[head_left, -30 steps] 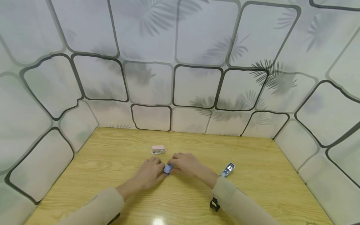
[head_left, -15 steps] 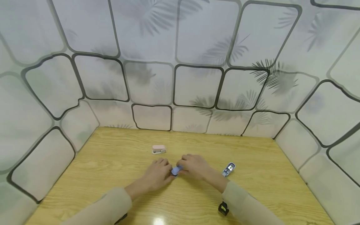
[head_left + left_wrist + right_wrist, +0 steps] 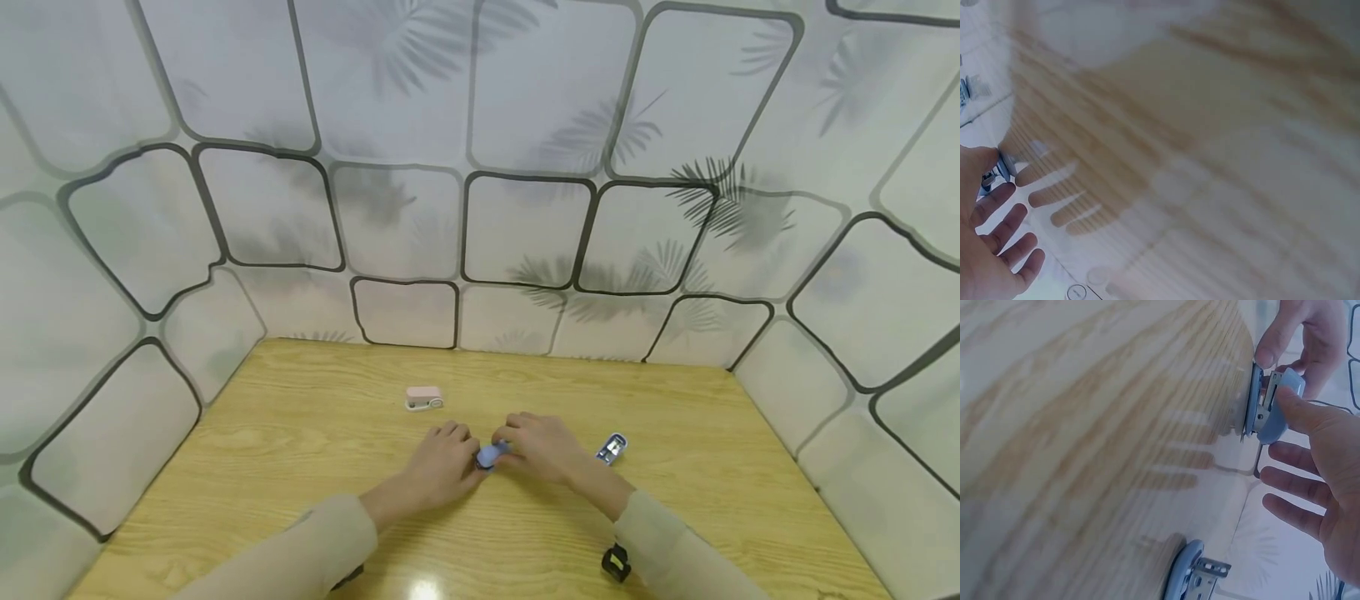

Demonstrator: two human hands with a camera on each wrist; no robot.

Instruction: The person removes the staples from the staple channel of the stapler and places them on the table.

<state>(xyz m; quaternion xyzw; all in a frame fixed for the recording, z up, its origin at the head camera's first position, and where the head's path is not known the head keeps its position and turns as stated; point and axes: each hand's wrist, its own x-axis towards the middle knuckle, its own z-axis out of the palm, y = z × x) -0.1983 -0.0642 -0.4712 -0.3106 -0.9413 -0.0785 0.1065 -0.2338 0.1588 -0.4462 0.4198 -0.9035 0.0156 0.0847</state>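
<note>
A small blue stapler [image 3: 489, 456] lies on the table between both hands. In the right wrist view its metal magazine shows between the flat base and the rounded blue cover. My left hand [image 3: 444, 465] pinches the end of the stapler, thumb at the base; its other fingers are spread in the left wrist view. From the other side my right hand [image 3: 546, 450] pinches the blue cover between thumb and forefinger, with the remaining fingers loosely extended. A second blue stapler [image 3: 612, 448], its metal inside exposed, lies on the table beyond the right forearm.
A pink and white stapler [image 3: 424, 398] lies farther back, left of centre. The wooden table [image 3: 300, 400] ends at patterned cloth walls [image 3: 525, 233] at the back and sides. A black device [image 3: 617, 562] sits by the right sleeve.
Both hands have moved to the right across the table with the blue stapler between them. The pink stapler and the second blue stapler have stayed in place.
</note>
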